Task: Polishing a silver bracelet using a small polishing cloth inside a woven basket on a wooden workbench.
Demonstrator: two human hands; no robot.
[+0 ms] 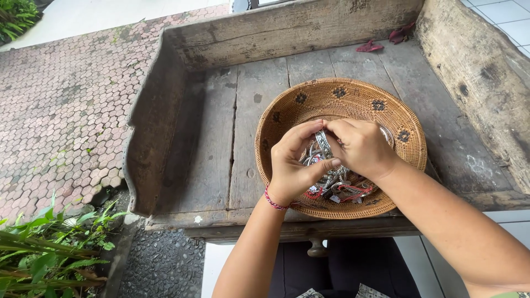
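Both hands over woven rattan basket [287, 118] on old wooden table [215, 127]. Left hand [295, 163] & right hand [359, 146] pinching one silver bracelet [323, 144] above jewelry pile [342, 187] in basket.

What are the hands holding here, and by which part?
Both the left hand and right hand pinch a silver bracelet by its band, above the woven basket.

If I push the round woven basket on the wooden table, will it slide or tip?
The basket looks wide and shallow, so it would probably slide, not tip. Its woven wall seems fairly stiff. The metal jewellery inside likely adds weight.
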